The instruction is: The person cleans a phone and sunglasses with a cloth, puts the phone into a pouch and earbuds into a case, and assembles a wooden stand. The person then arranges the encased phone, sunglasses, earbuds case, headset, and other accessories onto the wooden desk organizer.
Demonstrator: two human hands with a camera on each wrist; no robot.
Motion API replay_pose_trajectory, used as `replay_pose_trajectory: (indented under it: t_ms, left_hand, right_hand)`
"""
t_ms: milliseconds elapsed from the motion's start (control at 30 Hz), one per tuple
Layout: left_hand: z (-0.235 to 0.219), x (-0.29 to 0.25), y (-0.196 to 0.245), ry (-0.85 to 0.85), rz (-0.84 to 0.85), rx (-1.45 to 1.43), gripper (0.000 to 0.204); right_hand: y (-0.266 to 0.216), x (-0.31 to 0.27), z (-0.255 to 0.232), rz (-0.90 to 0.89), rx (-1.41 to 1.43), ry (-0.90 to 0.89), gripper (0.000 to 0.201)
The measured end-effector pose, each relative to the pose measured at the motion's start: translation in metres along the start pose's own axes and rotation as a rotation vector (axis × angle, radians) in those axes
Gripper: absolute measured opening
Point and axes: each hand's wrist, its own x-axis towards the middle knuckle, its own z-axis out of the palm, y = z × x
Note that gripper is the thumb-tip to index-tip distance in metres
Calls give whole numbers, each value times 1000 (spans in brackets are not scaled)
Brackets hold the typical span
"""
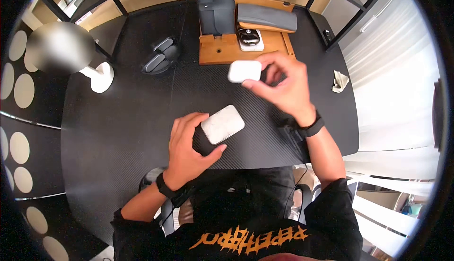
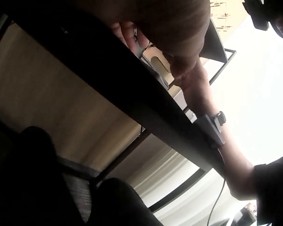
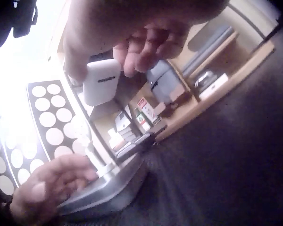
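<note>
My right hand [image 1: 286,81] pinches a small white earbud case [image 1: 245,71] between thumb and fingers, raised over the desk. In the right wrist view the case [image 3: 102,82] shows a short dark strip across one face. Below and to its left lies a larger white flat box [image 1: 223,125] with rounded corners and faint marks on top. My left hand [image 1: 185,143] is spread around the near left end of this box, index fingertip right at its upper edge and thumb close by the lower edge. The left wrist view mostly shows the desk's underside.
The black desk [image 1: 123,133] carries a wooden organizer [image 1: 213,60] with a grey case [image 1: 267,17] and a dark watch [image 1: 249,36]. A dark oval item [image 1: 161,55], a white lamp base [image 1: 101,77] and a crumpled cloth [image 1: 339,81] also lie about.
</note>
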Motion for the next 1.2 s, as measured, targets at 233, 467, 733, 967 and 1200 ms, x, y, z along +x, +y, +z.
replay_pose_trajectory:
  t_ms: [233, 467, 733, 967, 1200]
  left_hand:
    - [4, -1, -5, -24, 74, 128, 72]
    - [6, -2, -4, -36, 12, 118, 76]
    - [6, -2, -3, -63, 10, 125, 73]
    - [7, -2, -2, -73, -25, 166, 70]
    - [5, -4, -8, -35, 11, 91, 68]
  right_hand:
    - [20, 35, -65, 352, -425, -51, 43]
    - [123, 23, -80, 380, -307, 27, 49]
    - [126, 22, -65, 374, -101, 51, 57]
    - [109, 16, -80, 256, -214, -127, 34]
    - [105, 10, -88, 282, -167, -399, 40]
